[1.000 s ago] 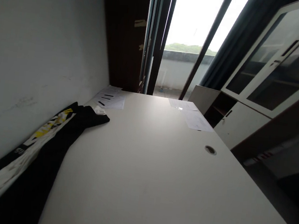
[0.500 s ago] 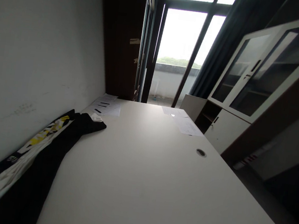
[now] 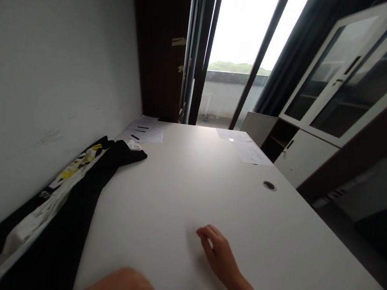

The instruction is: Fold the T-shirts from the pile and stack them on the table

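Over the white tabletop (image 3: 174, 185), my right hand (image 3: 217, 251) is bent at the wrist. Its fingers are curled together, the tips close to the thumb, with a small gap behind them and no object between. Blurred at the bottom edge, my left hand (image 3: 123, 287) has bent fingers, and I cannot make out whether they close. It is nearest to the clothes on the left: a long black garment (image 3: 79, 211), a white garment (image 3: 47, 216) and a black piece with a yellow and white print (image 3: 78, 166). Neither hand touches them.
Printed sheets (image 3: 146, 130) lie at the far left of the table, and more papers (image 3: 252, 152) at the far right. A round cable hole (image 3: 269, 186) is near the right edge. A wall (image 3: 60, 53) borders the left side; a glass-door cabinet (image 3: 342, 78) stands right.
Both my hands have come into view from the bottom edge. The camera has tilted down a little and turned slightly left, so the scene sits higher and farther right. The clothes lie as before.
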The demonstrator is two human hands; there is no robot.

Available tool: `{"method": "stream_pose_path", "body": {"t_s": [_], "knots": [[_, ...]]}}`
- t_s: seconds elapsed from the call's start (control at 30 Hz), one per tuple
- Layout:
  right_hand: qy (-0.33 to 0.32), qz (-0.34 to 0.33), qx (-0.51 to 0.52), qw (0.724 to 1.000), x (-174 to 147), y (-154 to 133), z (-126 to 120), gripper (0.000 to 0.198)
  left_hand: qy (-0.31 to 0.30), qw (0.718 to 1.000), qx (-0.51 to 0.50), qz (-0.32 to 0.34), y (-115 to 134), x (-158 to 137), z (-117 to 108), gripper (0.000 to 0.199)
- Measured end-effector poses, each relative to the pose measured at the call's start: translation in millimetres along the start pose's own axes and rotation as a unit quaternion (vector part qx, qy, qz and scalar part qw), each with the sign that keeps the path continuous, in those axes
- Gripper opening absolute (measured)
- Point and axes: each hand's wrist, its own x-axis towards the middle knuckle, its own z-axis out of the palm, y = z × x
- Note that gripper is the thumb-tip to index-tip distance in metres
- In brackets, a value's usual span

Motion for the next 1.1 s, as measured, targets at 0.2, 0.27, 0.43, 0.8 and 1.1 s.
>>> {"method": "stream_pose_path", "body": {"t_s": [0.2,0.27,0.43,0.8,1.1], "knots": [[-0.027,-0.105,-0.230,0.967,74,31,41,0.055,0.178,0.974,0.139,-0.032,-44,98,-11,0.061],[-0.064,-0.091,-0.261,0.959,81,40,43,0.069,0.182,0.970,0.157,-0.040,-64,118,-9,0.071],[-0.129,-0.093,-0.274,0.948,77,52,42,0.076,0.209,0.964,0.163,-0.033,-86,117,16,0.074],[-0.086,-0.101,-0.315,0.940,66,59,56,0.067,0.192,0.963,0.180,-0.053,-77,113,14,0.075],[-0.111,-0.172,-0.309,0.929,71,67,49,0.075,0.162,0.972,0.171,0.010,-94,124,-6,0.084]]}}
